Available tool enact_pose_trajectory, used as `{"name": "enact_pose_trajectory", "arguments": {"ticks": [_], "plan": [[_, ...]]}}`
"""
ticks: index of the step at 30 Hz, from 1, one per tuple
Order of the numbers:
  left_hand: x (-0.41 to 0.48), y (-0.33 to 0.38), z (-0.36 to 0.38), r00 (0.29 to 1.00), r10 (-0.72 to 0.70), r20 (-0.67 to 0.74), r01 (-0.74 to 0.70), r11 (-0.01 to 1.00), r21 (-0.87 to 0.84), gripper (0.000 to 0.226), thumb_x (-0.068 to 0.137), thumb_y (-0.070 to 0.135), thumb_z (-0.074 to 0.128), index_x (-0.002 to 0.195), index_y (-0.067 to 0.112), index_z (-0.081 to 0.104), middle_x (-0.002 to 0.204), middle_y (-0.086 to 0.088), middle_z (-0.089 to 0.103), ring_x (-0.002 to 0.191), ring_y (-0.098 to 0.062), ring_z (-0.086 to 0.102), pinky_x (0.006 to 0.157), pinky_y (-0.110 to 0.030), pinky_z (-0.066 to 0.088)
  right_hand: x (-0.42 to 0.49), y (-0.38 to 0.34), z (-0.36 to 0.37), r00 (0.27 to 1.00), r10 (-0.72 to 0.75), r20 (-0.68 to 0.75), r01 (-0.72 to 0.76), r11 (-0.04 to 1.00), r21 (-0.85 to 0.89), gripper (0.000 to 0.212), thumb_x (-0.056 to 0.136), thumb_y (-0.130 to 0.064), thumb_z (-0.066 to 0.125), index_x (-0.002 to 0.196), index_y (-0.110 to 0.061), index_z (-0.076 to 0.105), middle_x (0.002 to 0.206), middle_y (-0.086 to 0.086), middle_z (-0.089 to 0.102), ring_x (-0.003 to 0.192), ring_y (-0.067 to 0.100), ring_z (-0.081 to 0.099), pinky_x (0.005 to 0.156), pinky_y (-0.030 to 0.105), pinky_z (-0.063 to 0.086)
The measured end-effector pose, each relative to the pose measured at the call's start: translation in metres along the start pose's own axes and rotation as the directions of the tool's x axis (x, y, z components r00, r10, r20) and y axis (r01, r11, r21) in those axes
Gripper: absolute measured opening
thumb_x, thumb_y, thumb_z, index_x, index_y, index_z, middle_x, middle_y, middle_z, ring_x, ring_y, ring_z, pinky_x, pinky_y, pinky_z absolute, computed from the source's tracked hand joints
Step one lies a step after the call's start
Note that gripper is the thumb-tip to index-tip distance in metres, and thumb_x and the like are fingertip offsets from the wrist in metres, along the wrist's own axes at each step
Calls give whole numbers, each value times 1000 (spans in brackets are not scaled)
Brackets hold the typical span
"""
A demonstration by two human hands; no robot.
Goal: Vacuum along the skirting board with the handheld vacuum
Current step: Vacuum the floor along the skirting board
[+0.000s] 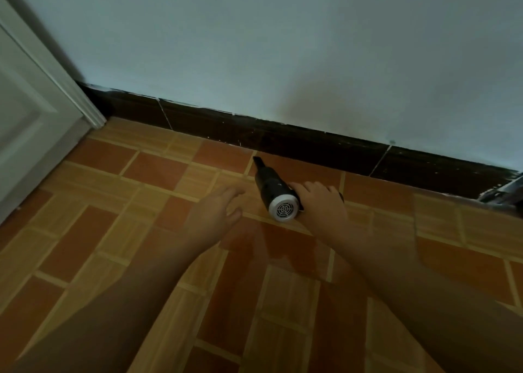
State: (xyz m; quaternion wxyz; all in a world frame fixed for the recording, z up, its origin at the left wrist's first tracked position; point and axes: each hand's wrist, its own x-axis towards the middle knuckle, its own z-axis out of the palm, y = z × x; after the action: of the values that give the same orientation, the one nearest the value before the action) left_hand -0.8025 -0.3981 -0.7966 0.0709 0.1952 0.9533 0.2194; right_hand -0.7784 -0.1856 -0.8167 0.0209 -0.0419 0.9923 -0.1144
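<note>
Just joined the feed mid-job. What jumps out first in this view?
The black handheld vacuum with its pale grey vented rear cap sits at centre frame, gripped by the right hand, its nozzle aimed at the dark skirting board along the foot of the pale wall. The left hand hangs open just left of it, not touching the vacuum, over the orange tiled floor.
</note>
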Motion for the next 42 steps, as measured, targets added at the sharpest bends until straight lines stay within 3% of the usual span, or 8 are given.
{"name": "enact_pose_trajectory", "arguments": {"ticks": [3, 12, 18, 22, 26, 33, 42], "plan": [[6, -9, 10, 997, 59, 40, -60, 998, 23, 46, 94, 28, 49, 139, 25, 39, 139, 6, 45, 120, -12, 49, 92, -29, 46, 3, 0, 1, 1000, -16, 11, 16, 1000, -18, 52, 89, -32, 55, 137, -21, 37, 125, 3, 54, 117, 22, 47, 99, 37, 30], [15, -62, 6, 990, -9, 138, -10, 990, 140, 53, 94, 23, 50, 144, 24, 31, 143, 5, 39, 120, -14, 49, 87, -24, 43, 2, -1, -2, 993, -36, 113, 50, 991, -123, 46, 88, -35, 55, 130, -22, 42, 121, 1, 55, 113, 19, 48, 97, 33, 32], [18, -106, 13, 984, -35, 173, -4, 975, 222, 55, 92, 30, 52, 143, 24, 31, 144, -1, 38, 125, -18, 45, 95, -34, 47, 12, -16, 8, 987, -52, 155, 71, 990, -122, 48, 85, -35, 59, 128, -22, 40, 123, 0, 54, 113, 18, 48, 97, 32, 33], [3, -118, 32, 939, -150, 310, 8, 909, 417, 71, 90, 49, 49, 147, 23, 17, 153, -9, 21, 137, -25, 29, 108, -40, 32, 12, -30, 15, 990, -25, 136, 28, 999, -20, 51, 84, -31, 61, 130, -21, 41, 120, 0, 55, 108, 16, 52, 90, 28, 39], [-5, -122, 50, 896, -223, 385, 6, 872, 490, 76, 91, 56, 40, 150, 20, 6, 156, -18, 7, 143, -32, 12, 114, -44, 19, 15, -34, 22, 993, -33, 116, 34, 999, -13, 52, 85, -31, 60, 132, -23, 39, 119, -2, 56, 106, 15, 53, 84, 26, 40], [-7, -126, 60, 878, -282, 385, 29, 836, 548, 81, 92, 60, 29, 150, 13, -2, 156, -22, 0, 145, -33, 2, 118, -43, 4, 17, -36, 36, 991, 13, 133, -14, 1000, 7, 46, 89, -32, 54, 132, -24, 38, 125, -4, 54, 114, 14, 49, 100, 30, 34], [-2, -122, 61, 863, -320, 391, 83, 853, 516, 78, 93, 58, 30, 150, 11, 3, 156, -22, 3, 145, -31, 3, 118, -39, 5, 9, -26, 42, 992, 55, 113, -60, 997, 43, 44, 91, -30, 51, 132, -21, 38, 130, -2, 51, 121, 15, 45, 104, 33, 28]]}}
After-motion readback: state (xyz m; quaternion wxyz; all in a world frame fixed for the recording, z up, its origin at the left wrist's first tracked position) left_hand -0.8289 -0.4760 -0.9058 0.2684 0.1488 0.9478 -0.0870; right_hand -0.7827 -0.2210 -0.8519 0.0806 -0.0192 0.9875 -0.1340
